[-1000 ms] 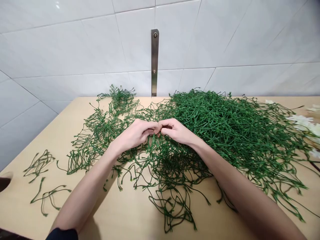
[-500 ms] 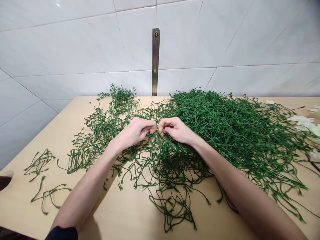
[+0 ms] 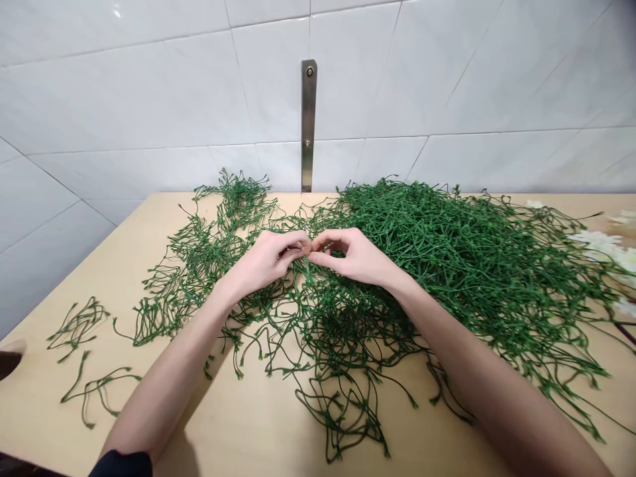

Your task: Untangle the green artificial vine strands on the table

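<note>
Lying nearest me on the worktop [image 3: 258, 424] are loose green stems [image 3: 337, 400]; beyond, my left hand [image 3: 274, 255] and right hand [image 3: 356, 258] meet, fingers [image 3: 328, 260] curled nearly closed, though whether they pinch a stem I cannot tell; to the right, their dense heap [image 3: 447, 255]; farthest, a metal bracket [image 3: 308, 112].

From the right hand [image 3: 362, 260], heaped stems [image 3: 472, 262] lay at three o'clock on the bench [image 3: 248, 424], flowers [image 3: 601, 244] beyond, the wall [image 3: 447, 73] at twelve.

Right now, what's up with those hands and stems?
Left hand, right hand: fingertips together, anything pinched too small to tell. Green stems: strewn beneath, heaped rightward. White flowers far right, away from hands.
</note>
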The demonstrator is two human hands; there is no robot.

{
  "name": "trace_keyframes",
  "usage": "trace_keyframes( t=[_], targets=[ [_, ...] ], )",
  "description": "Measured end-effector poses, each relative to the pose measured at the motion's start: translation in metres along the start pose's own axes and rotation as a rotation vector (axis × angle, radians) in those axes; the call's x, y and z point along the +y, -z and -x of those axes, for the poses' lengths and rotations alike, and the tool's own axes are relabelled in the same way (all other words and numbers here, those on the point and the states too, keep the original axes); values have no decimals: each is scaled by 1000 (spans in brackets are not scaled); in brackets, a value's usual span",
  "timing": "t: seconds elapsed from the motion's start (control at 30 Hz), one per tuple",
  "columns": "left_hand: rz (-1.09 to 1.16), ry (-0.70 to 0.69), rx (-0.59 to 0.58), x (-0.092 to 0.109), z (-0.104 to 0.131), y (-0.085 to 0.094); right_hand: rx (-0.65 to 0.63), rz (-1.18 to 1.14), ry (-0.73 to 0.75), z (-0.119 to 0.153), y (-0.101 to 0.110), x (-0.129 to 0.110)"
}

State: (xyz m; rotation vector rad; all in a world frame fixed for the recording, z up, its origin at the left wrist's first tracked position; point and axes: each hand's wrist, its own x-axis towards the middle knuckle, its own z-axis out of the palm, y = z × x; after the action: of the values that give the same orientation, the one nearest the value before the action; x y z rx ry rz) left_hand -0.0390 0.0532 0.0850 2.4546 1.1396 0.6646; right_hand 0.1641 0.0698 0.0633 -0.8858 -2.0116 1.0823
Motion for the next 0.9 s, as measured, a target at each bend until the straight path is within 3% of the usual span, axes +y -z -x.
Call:
trace_keyframes(
  t=[0.23,0.47,0.7,0.9],
  targets=[
    [59,52,-62,10,0,5,87,-2,26,-1,-2,3],
    [61,75,-76,9,1,1,80,11,5,-1,-4,1],
    [64,139,-18,5,1,-3,93,-11,-17,-2,-5,2],
    [32,127,7,1,2,-4,132,163,-49,0,-3,1]
  ],
)
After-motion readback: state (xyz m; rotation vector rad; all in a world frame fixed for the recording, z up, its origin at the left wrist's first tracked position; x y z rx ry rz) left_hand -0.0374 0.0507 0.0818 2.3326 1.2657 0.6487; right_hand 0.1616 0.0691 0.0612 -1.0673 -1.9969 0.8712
